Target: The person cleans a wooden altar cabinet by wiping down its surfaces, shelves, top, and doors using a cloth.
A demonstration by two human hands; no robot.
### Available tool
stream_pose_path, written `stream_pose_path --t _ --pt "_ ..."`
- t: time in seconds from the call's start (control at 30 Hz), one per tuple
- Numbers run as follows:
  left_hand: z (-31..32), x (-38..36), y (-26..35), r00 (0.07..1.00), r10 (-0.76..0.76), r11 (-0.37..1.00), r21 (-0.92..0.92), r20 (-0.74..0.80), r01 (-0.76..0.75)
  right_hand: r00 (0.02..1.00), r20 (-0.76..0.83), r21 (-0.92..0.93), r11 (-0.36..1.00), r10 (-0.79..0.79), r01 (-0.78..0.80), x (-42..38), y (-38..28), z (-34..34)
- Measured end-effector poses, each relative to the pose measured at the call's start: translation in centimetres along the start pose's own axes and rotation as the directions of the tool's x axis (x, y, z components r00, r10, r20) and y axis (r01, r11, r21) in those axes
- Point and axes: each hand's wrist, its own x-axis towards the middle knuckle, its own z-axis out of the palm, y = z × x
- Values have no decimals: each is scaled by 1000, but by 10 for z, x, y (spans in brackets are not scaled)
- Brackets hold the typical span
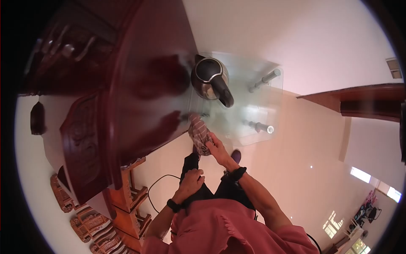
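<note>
My right hand [217,150] is closed around a brownish striped cloth [199,132] at the edge of a glass shelf [230,122]. The cloth is bunched, its upper end near the dark red wooden cabinet top. Lower down, in front of my dark trousers, my left hand [192,183] holds nothing visible, its fingers loosely bent and a little apart. Beyond the cloth, a steel electric kettle [204,89] with a black lid and handle stands upright on the glass, beside the cabinet. Neither hand touches the kettle.
The glossy dark red cabinet [144,110] fills the left side. Metal posts [263,127] rise from the glass. A black cord [153,186] curves near the floor at left. Carved wooden chairs [91,224] stand at lower left, with a pale wall on the right.
</note>
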Motion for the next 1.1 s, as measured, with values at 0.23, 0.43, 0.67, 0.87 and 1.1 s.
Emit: stream_pose_path --t 0.23,0.43,0.67,0.87,1.1 --pt "-23 -32 -5 997 -76 993 91 15 74 975 -216 261 965 59 0 70 3 64" --pt "-25 -9 -14 999 5 993 120 43 -10 880 -327 -303 920 -343 246 34 -72 81" --pt "-13 23 -4 991 127 983 129 34 -130 558 -214 -424 591 -801 686 -19 -278 131" --pt "-30 21 9 981 179 974 153 -78 -166 678 -245 -339 716 -693 610 -18 -330 122" --pt "-27 10 -20 991 6 994 106 -136 8 463 -246 -452 523 -852 723 26 -369 78"
